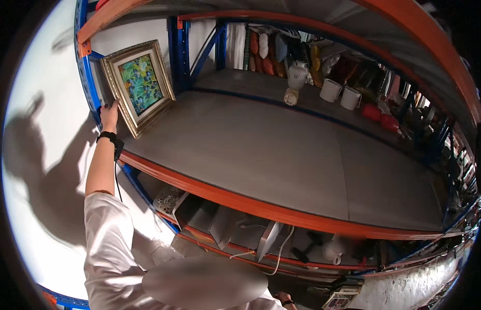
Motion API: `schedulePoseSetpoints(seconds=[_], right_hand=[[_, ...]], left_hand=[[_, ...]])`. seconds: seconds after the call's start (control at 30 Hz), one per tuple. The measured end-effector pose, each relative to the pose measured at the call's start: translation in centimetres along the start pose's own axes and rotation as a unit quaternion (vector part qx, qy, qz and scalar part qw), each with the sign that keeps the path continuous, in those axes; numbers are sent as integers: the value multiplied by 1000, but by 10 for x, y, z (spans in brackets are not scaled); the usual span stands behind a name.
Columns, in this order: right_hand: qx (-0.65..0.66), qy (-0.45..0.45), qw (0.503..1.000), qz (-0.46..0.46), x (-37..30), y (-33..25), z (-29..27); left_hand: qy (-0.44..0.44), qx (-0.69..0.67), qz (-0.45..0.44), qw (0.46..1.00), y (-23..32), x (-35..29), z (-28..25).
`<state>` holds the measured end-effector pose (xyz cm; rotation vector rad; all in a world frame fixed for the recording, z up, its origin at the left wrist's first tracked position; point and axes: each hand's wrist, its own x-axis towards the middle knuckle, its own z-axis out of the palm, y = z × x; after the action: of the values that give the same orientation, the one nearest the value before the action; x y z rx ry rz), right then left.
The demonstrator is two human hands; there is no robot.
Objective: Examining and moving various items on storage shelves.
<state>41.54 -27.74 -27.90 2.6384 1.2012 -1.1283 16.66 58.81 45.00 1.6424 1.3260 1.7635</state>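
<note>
A framed picture (143,82) with a gold frame and a colourful leafy image in greens, blues and yellow stands tilted at the left end of the grey shelf board (240,139). My left hand (110,114) is closed at the left edge of its frame, beside the blue upright post. A black band with a small box and a cable sits on that wrist. Low at the bottom edge, my right hand (283,296) hangs down by my body, away from the shelf. It is small and partly cut off, so its fingers cannot be made out.
Orange beams (251,201) edge the shelf. Behind stand a white jar (297,75), white mugs (331,90) and hanging coloured items. Boards, cables and a white jug (332,250) fill the lower shelf. A white wall (44,155) is at the left.
</note>
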Motion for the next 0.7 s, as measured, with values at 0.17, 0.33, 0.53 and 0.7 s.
schedulePoseSetpoints(seconds=[0.17,0.33,0.53,0.7], right_hand=[[41,-4,996,77,-34,-23,-12],[69,-7,992,107,-43,-39,-27],[85,-3,990,116,-46,-41,-29],[89,2,989,116,-46,-36,-30]], left_hand=[[-70,43,-51,995,-21,16,26],[-57,65,-4,996,-45,28,47],[12,45,138,989,-26,5,61],[46,4,169,984,16,-37,63]])
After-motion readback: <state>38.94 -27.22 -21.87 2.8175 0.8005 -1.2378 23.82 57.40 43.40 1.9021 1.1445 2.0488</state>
